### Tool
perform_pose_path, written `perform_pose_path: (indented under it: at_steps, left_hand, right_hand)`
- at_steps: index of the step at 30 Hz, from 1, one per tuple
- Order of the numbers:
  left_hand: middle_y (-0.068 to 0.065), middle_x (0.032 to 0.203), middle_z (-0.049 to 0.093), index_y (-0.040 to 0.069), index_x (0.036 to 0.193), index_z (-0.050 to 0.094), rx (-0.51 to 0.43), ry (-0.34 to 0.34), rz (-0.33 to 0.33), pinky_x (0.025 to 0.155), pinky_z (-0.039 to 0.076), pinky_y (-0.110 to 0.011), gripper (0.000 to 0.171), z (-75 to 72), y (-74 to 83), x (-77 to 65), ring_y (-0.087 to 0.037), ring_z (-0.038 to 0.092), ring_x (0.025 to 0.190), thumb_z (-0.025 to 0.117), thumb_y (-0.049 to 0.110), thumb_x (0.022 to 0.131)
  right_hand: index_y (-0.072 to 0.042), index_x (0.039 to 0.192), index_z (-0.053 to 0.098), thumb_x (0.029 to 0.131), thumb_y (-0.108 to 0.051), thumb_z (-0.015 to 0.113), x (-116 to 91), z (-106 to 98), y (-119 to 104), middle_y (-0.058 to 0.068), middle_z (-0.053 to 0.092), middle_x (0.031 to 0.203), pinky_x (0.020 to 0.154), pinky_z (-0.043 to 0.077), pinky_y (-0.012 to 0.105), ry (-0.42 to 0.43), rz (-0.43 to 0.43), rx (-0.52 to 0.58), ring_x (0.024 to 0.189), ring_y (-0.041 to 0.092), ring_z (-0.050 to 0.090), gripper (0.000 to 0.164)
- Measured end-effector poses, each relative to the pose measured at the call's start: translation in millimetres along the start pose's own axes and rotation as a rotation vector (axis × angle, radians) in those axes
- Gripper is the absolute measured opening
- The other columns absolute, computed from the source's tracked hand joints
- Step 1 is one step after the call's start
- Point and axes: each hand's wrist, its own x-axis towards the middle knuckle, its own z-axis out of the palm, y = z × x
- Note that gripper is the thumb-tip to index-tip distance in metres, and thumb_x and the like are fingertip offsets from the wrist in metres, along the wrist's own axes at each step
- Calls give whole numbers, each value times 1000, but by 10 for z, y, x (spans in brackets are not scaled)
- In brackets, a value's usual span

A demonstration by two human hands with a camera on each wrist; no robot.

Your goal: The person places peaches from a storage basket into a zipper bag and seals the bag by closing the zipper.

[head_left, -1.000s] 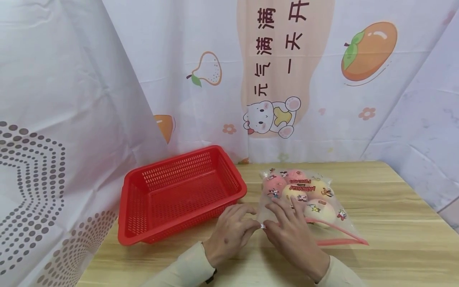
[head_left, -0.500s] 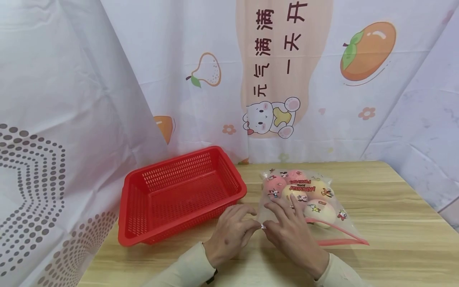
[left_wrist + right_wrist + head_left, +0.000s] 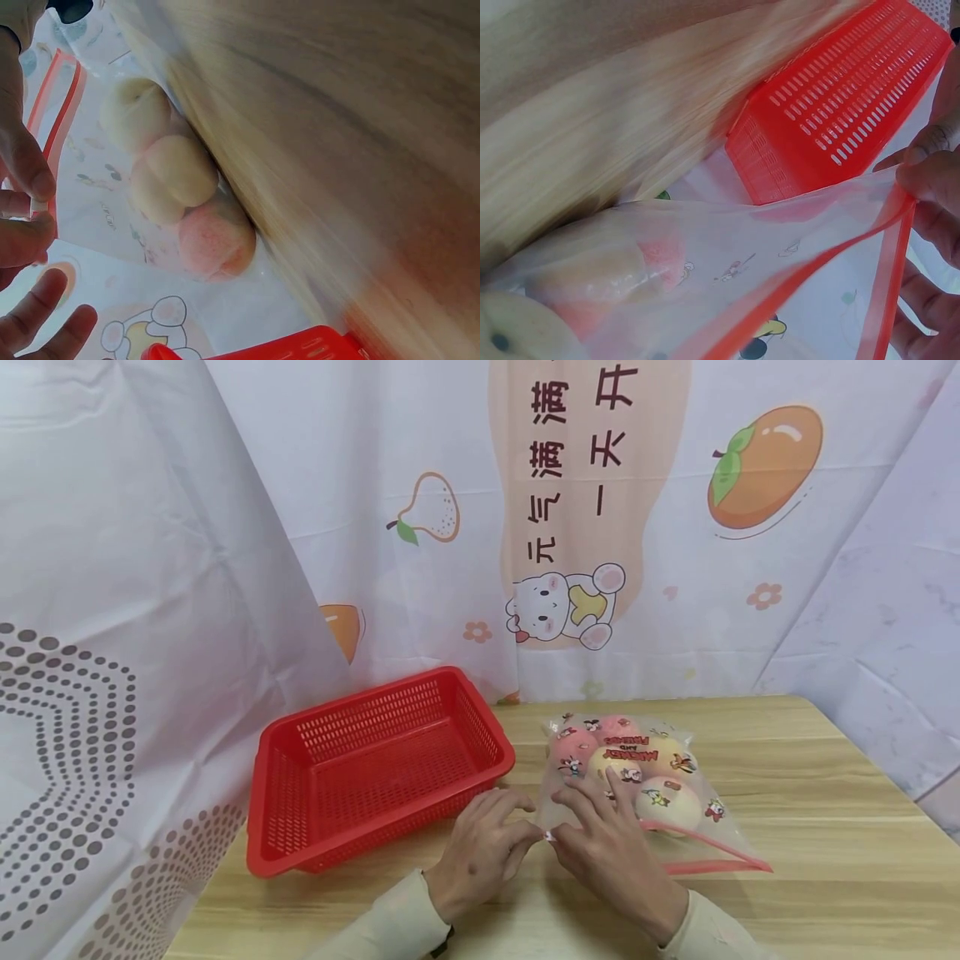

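A clear zip bag (image 3: 723, 827) with printed cartoon figures and a red-edged mouth lies on the table, holding several pink and pale yellow peaches (image 3: 671, 802). Its two red strips (image 3: 795, 277) stand apart at the mouth. At the mouth's left corner is a small white slider (image 3: 37, 206). My left hand (image 3: 480, 847) pinches the bag's corner between thumb and finger, beside the slider. Thumb and finger of my right hand (image 3: 611, 864) pinch at the slider, while its other fingers spread over the bag's front. The fingertips partly hide the slider.
A red perforated basket (image 3: 382, 768) stands on the wooden table (image 3: 832, 827), left of the bag and close to my left hand. Behind the table hangs a white printed curtain (image 3: 450, 585), with another dotted curtain (image 3: 165, 577) on the left.
The head view has shifted very slightly. Both hands stay at the bag's left corner with the same pinch, and the bag and basket keep their places.
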Motion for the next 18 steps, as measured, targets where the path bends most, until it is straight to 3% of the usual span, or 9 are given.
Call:
perform_pose_path:
  at_steps: [3,6,13,18]
  left_hand:
    - [3,108,65,20,89,80,2,-11,-7,92,51,-31,4,1,3,-2,-12,60,105,77,22,88]
    - [3,110,65,19,91,80,0,-18,-12,95,51,-32,4,3,7,-9,-12,60,107,77,21,88]
    - [1,111,65,18,85,78,27,22,36,94,51,-32,7,28,3,-19,-14,60,108,76,22,90]
    - [1,111,65,18,85,78,6,5,5,95,51,-31,8,33,9,-27,-12,59,108,74,21,91]
  right_hand:
    - [-18,74,69,101,-25,39,-10,-5,-8,7,62,111,96,37,72,-20,11,-20,117,33,54,41]
    - [-18,75,68,104,-30,26,-16,-15,-18,6,62,110,98,36,71,-42,22,-29,116,32,54,52]
    - [-18,75,65,105,-29,27,-30,-13,-15,6,62,108,98,36,69,-36,19,-21,114,31,55,50]
    - [-18,73,62,105,-27,27,-42,-15,-2,5,62,108,93,39,71,-2,10,-12,113,31,56,48]
